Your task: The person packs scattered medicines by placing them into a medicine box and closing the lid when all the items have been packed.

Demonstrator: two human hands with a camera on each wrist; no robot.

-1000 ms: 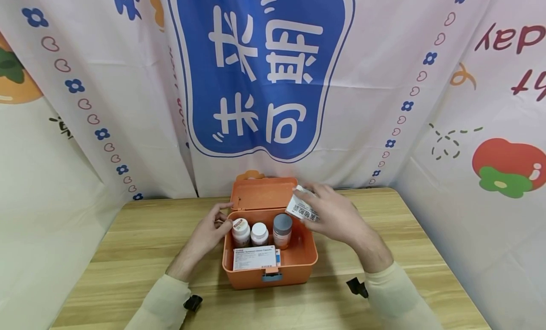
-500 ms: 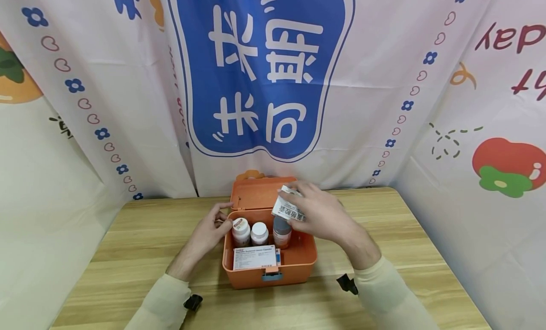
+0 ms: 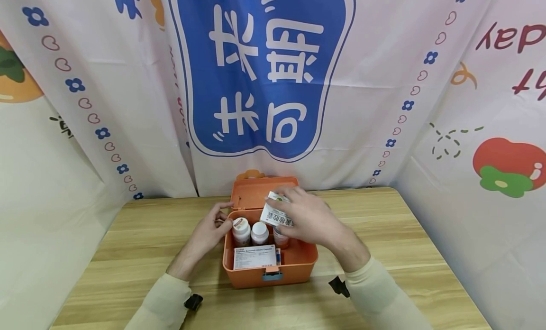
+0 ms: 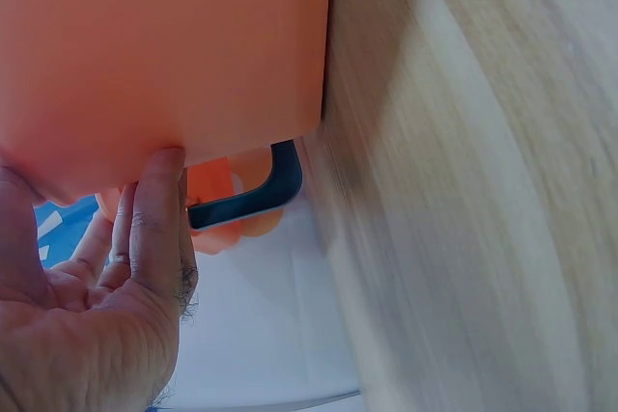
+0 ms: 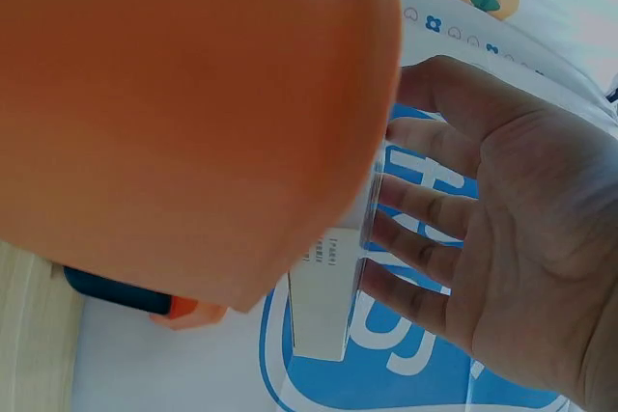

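My right hand point(image 3: 313, 218) holds a white medicine carton point(image 3: 277, 214) with dark Chinese print, tilted above the back of an orange storage box point(image 3: 294, 275). In the right wrist view the carton point(image 5: 323, 311) shows partly behind the orange wall, next to the fingers. At the back left corner my left hand point(image 3: 211, 230) grips the box, thumb at the rim and fingers toward the lid point(image 3: 251, 192). Inside stand two white pill bottles point(image 3: 241, 233) and a grey-capped bottle point(image 3: 280, 237), its cap hidden by the carton and hand. A white ibuprofen carton point(image 3: 255, 258) lies in front of them.
The lid stands open behind the box on the wooden table point(image 3: 149, 254). A blue-grey latch point(image 3: 272, 276) is on the front wall. A dark handle point(image 4: 246, 202) sticks out at the back. Printed curtains point(image 3: 367, 83) hang behind and at both sides.
My right hand has moved left with the white medicine carton, from the box's right rear edge to over the grey-capped bottle. The left hand and box stay put.
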